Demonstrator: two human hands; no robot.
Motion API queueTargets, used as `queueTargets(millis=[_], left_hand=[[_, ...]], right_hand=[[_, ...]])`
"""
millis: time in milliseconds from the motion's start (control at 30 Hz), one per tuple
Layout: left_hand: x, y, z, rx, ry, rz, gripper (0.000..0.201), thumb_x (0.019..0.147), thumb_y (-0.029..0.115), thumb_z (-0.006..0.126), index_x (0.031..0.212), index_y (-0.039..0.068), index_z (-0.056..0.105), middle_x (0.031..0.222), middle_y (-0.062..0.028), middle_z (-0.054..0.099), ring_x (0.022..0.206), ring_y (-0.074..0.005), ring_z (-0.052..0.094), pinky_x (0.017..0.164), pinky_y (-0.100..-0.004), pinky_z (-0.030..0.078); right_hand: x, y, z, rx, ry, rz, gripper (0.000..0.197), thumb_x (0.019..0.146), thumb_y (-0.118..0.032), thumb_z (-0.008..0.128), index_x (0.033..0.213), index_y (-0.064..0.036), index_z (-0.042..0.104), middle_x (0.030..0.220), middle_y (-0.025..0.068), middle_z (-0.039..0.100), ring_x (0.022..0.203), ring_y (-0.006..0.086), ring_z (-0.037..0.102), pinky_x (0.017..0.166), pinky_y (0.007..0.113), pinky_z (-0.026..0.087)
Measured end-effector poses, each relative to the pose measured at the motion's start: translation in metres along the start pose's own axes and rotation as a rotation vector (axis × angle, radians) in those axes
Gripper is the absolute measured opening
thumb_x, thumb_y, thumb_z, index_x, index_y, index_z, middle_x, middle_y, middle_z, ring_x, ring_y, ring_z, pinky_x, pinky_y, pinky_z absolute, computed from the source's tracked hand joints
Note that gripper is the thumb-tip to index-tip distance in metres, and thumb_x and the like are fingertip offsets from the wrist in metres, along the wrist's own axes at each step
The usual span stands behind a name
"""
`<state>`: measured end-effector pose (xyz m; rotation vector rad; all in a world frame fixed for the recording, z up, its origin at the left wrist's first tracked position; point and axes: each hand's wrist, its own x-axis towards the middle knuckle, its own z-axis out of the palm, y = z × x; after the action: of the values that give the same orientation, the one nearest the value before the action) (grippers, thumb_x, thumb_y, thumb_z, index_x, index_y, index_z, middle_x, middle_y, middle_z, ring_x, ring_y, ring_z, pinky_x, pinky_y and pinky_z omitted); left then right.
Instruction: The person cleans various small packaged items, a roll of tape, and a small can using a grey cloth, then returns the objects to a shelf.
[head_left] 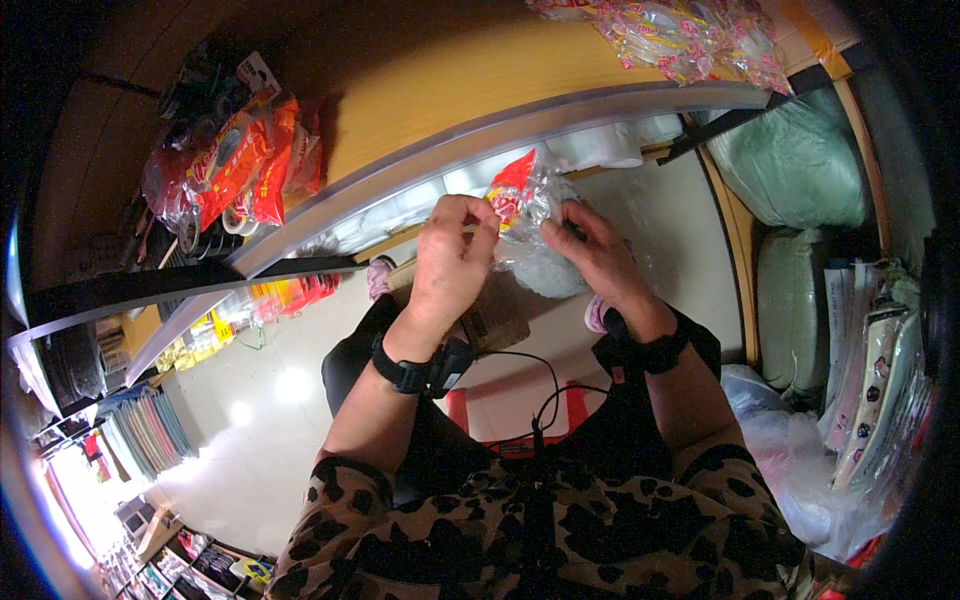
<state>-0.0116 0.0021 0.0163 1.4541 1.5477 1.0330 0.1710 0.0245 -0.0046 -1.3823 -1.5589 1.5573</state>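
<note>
In front of me a clear plastic bag point(541, 203) with a red and yellow printed corner is stretched between both hands. My left hand point(455, 255) is closed, thumb and forefinger pinching the bag by its printed side. My right hand point(603, 258) is closed on the clear side, its thumb and curled fingers gripping the film. Just below the bag, between my wrists, is a pale grey, fluffy-looking bundle point(550, 276); whether it is inside the plastic I cannot tell. Each of my wrists wears a black strap.
A wooden shelf point(440, 70) with a metal edge runs ahead. Red and clear packets point(250, 160) and tape rolls sit at its left, more clear packets point(690, 40) at far right. White rolls point(595, 147) lie beneath. Green sacks point(795, 160) stand right; a cable point(545, 372) hangs near my knees.
</note>
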Motion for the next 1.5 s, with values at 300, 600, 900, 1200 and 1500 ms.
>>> queueTargets(millis=[300,600,900,1200,1500], left_hand=[[0.000,-0.004,-0.002,-0.251,-0.057,-0.043,0.007,0.081,-0.001,0.051,0.087,-0.003,0.047,0.077,-0.0059,0.051,0.065,-0.0106,0.052,0.059,-0.0230,0.045],[0.001,-0.002,-0.002,-0.307,-0.078,0.013,0.007,0.082,-0.001,0.050,0.088,-0.001,0.045,0.084,-0.0061,0.050,0.072,-0.0107,0.051,0.063,-0.0233,0.045],[0.001,-0.003,-0.003,-0.260,-0.106,-0.030,0.009,0.081,0.001,0.053,0.088,0.000,0.046,0.090,-0.0087,0.051,0.078,-0.0128,0.053,0.065,-0.0258,0.046],[0.000,0.003,0.003,0.173,0.076,0.343,0.018,0.070,0.003,0.064,0.085,0.002,0.054,0.106,-0.0141,0.047,0.088,-0.0299,0.054,0.073,-0.0337,0.046],[-0.001,0.001,0.000,0.114,0.033,0.372,0.014,0.071,0.000,0.061,0.081,0.001,0.052,0.092,-0.0135,0.052,0.080,-0.0303,0.054,0.073,-0.0321,0.044]], right_hand=[[0.004,-0.003,0.003,0.175,-0.029,-0.030,0.033,0.084,-0.037,0.049,0.083,-0.0037,0.054,0.074,0.0012,0.052,0.072,0.0123,0.046,0.067,0.028,0.038],[0.006,0.002,0.003,0.266,-0.019,-0.023,0.032,0.085,-0.035,0.048,0.085,-0.0041,0.053,0.079,0.0014,0.052,0.075,0.0118,0.046,0.069,0.027,0.038],[0.006,0.001,-0.001,0.158,0.037,-0.057,0.029,0.084,-0.032,0.052,0.091,-0.0038,0.054,0.082,-0.0010,0.052,0.077,0.0086,0.046,0.070,0.023,0.037],[-0.002,-0.015,0.007,-0.006,0.021,-0.008,0.027,0.085,-0.029,0.051,0.094,-0.0040,0.055,0.080,0.0005,0.051,0.076,0.0097,0.046,0.070,0.024,0.037],[0.006,-0.001,0.006,-0.012,0.010,0.002,0.026,0.085,-0.030,0.051,0.087,-0.0042,0.054,0.077,-0.0007,0.049,0.074,0.0082,0.043,0.067,0.022,0.035]])
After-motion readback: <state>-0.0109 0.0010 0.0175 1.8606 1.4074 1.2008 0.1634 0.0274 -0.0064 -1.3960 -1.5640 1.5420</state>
